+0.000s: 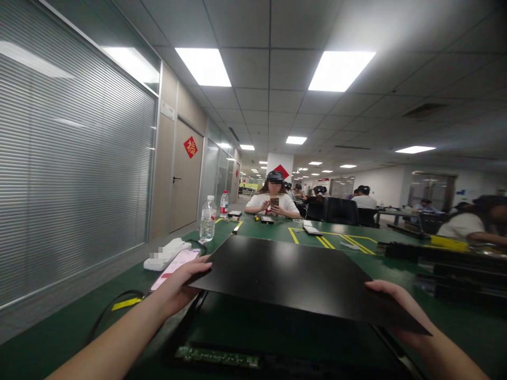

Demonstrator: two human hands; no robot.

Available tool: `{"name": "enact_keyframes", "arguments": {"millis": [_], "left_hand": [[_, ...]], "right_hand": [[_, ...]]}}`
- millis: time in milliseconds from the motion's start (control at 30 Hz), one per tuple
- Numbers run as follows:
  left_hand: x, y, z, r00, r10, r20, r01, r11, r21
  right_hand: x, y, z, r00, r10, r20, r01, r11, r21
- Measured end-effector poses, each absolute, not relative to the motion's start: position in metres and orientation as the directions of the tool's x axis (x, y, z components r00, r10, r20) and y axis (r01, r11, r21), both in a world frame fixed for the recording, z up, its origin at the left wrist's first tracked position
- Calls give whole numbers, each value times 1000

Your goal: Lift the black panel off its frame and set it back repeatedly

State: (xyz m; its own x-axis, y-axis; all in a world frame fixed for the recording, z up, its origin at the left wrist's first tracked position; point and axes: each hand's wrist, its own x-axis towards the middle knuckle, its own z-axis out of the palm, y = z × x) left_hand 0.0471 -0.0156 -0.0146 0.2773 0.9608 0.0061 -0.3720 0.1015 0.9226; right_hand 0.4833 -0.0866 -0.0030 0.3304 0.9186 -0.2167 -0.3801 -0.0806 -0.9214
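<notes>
Head view: black sheet (277, 269) above circuit board (217, 356), bench's (47, 343) near edge.
My left hand (180, 290) and right hand (404, 301), apart, pinch its sides; uneven tilt could drop a corner onto the board.

Passage around the black sheet (277, 272). Bare green tabletop (257, 230) gives a lane beyond its far edge. To its left, the left hand (184, 287) and smartphone (176, 268) obstruct access, with a water bottle (208, 221) off its far-left corner; to its right, the right hand (404, 309) and, farther out, blurred dark bars (431, 254). A gap of unclear height opens below its near edge.
</notes>
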Motion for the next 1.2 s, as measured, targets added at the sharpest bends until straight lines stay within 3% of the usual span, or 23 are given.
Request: {"name": "enact_keyframes", "arguments": {"millis": [100,333,467,700,900,1200], "left_hand": [[44,-13,-16,252,968,5,-376,93,922],[41,-17,-9,208,977,46,-397,42,917],[43,-23,-4,196,979,60,-380,20,925],[43,-19,-9,198,976,88,-334,-17,942],[44,-19,-11,237,968,84,-288,-13,958],[49,-18,-16,213,977,6,-201,37,979]], "right_hand": [[484,-85,-6,227,927,-299,-345,-211,-915],[477,-86,-11,91,926,-366,-278,-330,-902],[481,-81,-14,65,938,-339,-200,-321,-926],[489,-72,-21,255,924,-284,-41,-283,-958],[495,-72,-20,353,895,-274,-26,-284,-958],[492,-73,-12,474,848,-239,101,-321,-942]]}}
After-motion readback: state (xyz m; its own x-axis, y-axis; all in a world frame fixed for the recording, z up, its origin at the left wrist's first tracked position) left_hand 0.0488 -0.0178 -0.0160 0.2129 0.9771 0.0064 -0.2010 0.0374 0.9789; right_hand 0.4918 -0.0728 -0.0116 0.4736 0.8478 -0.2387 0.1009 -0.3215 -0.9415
